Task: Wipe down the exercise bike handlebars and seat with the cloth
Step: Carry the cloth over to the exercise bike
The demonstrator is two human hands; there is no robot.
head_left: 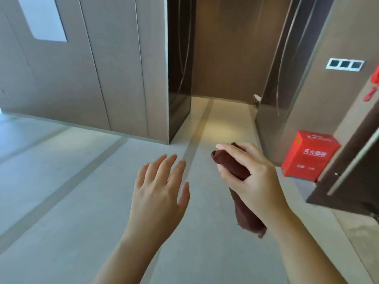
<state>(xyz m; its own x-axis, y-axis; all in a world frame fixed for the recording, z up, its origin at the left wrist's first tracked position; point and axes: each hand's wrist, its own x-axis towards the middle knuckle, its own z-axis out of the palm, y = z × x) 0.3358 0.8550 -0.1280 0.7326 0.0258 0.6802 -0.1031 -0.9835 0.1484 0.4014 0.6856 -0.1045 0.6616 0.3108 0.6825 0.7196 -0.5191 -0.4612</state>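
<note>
Your right hand [249, 177] was closed around a rolled dark-brown terry cloth [238, 171], fingers wrapped over its upper part while the loose lower end hung down past your wrist. Your left hand [162, 189] was spread flat, palm down, fingers slightly apart, holding and touching nothing, just beside the cloth over the pale grey tiled floor [61, 181]. Beyond your right hand, a red box [307, 155] stood on the floor against the brown wall, carrying white Chinese characters too blurred to read surely. Higher on that wall sat a white-framed three-button switch panel [345, 64]. Grey panelled doors [82, 58] filled the left.
</note>
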